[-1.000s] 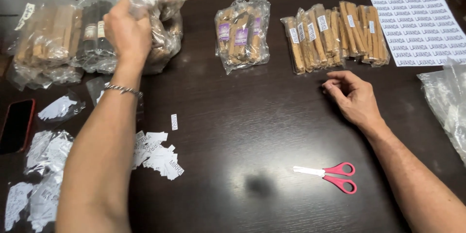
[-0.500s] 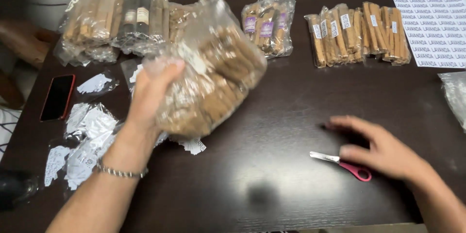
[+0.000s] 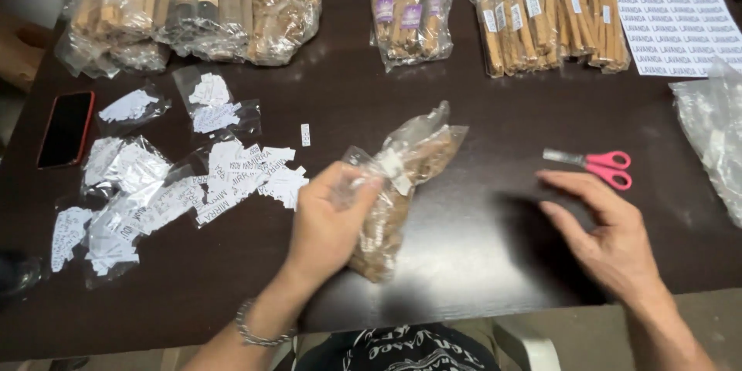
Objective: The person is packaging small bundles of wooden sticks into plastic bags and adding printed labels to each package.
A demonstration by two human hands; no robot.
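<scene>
The left hand (image 3: 328, 224) gripped a clear bag of brown sticks (image 3: 398, 185) — the right hand (image 3: 607, 232) lay open near red scissors (image 3: 599, 165).

The bag (image 3: 402, 185) is thin clear plastic, crinkled and shiny, over rough, matt tan wooden sticks. The table (image 3: 479, 116) is dark and smooth with a soft gloss that throws back light. The scissors (image 3: 595, 164) pair bright metal blades with glossy pink plastic handles. The cut labels (image 3: 255, 174) are matt white paper. The phone (image 3: 66, 127) has a glossy black face.
</scene>
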